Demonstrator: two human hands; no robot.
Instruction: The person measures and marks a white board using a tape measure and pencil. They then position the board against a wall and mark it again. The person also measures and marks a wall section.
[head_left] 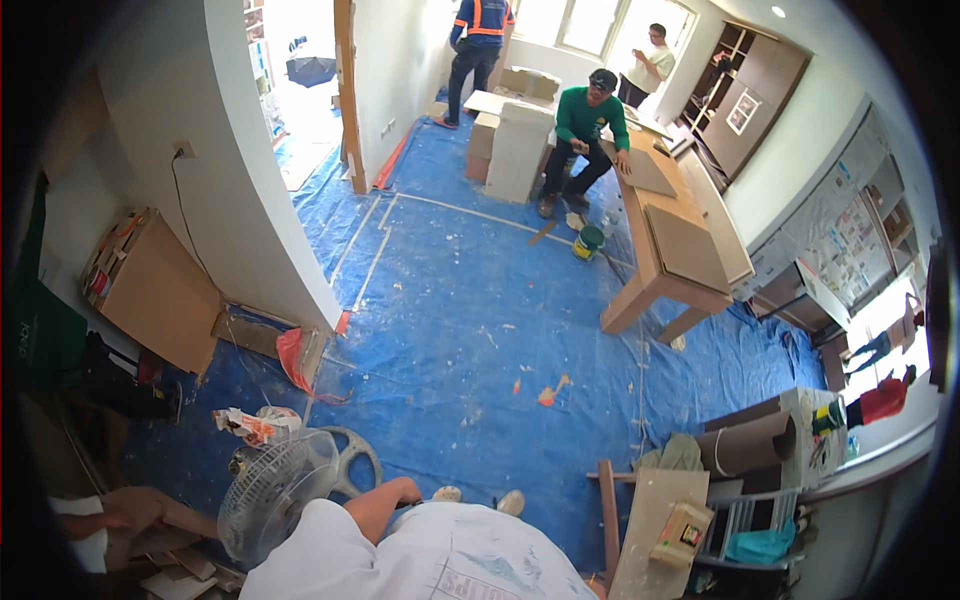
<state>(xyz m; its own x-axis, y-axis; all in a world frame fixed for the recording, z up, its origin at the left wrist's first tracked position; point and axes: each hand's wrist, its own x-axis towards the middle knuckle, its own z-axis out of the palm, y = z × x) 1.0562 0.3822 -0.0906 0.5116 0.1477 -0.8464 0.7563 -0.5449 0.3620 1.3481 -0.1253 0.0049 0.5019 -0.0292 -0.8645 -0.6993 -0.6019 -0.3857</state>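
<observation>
The bare lower part of my left arm [385,503] comes out of my white sleeve [310,545] and bends in front of my shirt. I cannot make out the fingers of my left hand, or anything in them. Nearest to this arm is a grey standing fan [280,490] with a round wire cage. Only a sliver of skin shows beside the right edge of my shirt [480,560]; my right hand itself is out of sight. The tips of my shoes [511,502] show on blue sheeting [450,330].
A person in green [592,125] sits by a wooden workbench [650,275] bearing boards. Near that person stands a green bucket [588,242]. Planks [655,540] and a ladder [750,525] lie at right. Someone's hand [115,521] shows at lower left, near a cardboard sheet [165,300].
</observation>
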